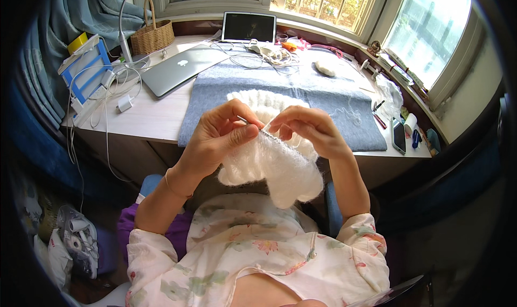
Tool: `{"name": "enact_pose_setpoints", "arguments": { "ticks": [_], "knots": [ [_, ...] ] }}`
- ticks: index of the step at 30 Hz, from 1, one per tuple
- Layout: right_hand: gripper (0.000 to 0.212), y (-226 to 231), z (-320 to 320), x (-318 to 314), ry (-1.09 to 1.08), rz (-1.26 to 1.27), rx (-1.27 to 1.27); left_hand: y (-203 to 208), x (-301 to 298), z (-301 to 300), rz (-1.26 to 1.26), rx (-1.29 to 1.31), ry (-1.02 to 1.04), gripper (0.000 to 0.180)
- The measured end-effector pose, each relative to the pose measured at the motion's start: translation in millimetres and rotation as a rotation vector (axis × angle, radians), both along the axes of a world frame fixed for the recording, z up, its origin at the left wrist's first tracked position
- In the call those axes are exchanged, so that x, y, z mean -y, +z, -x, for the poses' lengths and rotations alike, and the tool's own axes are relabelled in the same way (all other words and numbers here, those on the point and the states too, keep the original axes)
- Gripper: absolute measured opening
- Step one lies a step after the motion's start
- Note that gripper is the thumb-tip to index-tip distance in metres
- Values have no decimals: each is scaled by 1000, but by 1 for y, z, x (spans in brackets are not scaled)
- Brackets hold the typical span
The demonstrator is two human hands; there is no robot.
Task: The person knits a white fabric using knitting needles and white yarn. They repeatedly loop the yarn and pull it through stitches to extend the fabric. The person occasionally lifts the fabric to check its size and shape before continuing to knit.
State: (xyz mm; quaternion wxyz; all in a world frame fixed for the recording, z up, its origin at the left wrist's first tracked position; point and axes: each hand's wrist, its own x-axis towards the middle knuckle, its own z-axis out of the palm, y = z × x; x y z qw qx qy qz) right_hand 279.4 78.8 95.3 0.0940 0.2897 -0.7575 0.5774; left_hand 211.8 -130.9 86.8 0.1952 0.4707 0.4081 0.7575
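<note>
**Knitting a fluffy white piece at the worktop**

Floral-sleeved forearms rise from the lower edge to a fluffy white knitted piece (pixel 274 167) hanging between both hands, above the lap and in front of the worktop (pixel 156 118). Left hand (pixel 221 135) pinches the fabric and a thin metal knitting needle (pixel 253 125); right hand (pixel 307 129) curls closed over the needle's other end. To work this stitch well, tension should probably stay even and the fingertips close to the point. A grey cloth (pixel 301 86) and closed laptop (pixel 180 67) lie beyond.
</note>
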Motion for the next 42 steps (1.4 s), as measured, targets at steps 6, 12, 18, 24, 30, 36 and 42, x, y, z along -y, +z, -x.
{"name": "enact_pose_setpoints", "arguments": {
  "ticks": [6, 12, 18, 24, 30, 36, 42],
  "knots": [
    [29, 62, 19, 5, -216, -119, -215, 68, -32, 20, 148, -297, 129, 15],
    [15, 92, 21, 0, -490, -235, -426, 99, -53, 44, 295, -415, 189, 23],
    [10, 92, 25, -11, -422, -95, -335, 119, -58, 44, 407, -418, 121, 33],
    [10, 97, 25, -17, -473, -126, -224, 117, -58, 55, 456, -293, 3, 47],
    [10, 80, 29, -47, -505, -46, -256, 103, -46, 67, 619, -508, 45, 43],
    [11, 81, 31, -71, -462, 72, -339, 99, -33, 75, 601, -580, 27, 38],
    [10, 82, 35, -77, -480, 110, -373, 120, -45, 62, 596, -638, 150, 36]
  ]
}}
